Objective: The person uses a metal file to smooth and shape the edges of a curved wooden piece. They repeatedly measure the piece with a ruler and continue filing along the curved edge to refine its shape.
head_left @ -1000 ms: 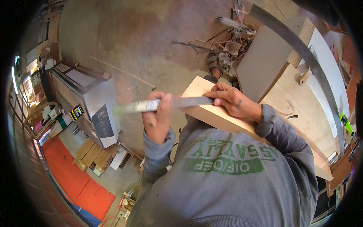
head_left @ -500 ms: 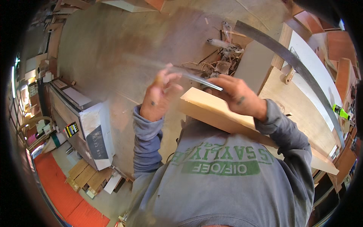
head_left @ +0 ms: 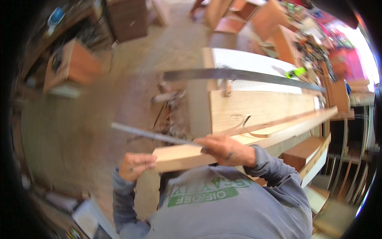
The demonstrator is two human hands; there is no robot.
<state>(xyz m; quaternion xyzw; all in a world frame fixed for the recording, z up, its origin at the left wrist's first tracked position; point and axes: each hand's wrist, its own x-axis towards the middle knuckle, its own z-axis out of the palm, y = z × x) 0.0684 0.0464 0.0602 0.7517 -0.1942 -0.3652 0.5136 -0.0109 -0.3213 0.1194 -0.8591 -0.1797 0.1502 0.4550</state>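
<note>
A long, thick board of pale wood (head_left: pixel 183 158) lies across in front of my body, its near end toward the left. My left hand (head_left: pixel 137 165) is at that end, its fingers closed on the corner. My right hand (head_left: pixel 226 149) is closed around one end of a long, thin grey metal strip (head_left: pixel 153 135), above the board's top face. The strip points out to the left past the board and is blurred, so its exact kind cannot be made out.
Beyond the board lie a plywood sheet (head_left: pixel 254 105), a white panel (head_left: pixel 254 59) and a long dark metal straightedge (head_left: pixel 238 74). A bright green tool (head_left: pixel 295 72) rests near the straightedge. Scraps (head_left: pixel 171 107) litter the floor. A brown wooden box (head_left: pixel 73 65) stands far left.
My view has swung to the right. My left hand has come down from the raised strip onto the board's end. My right hand still holds the strip, now lower along the board.
</note>
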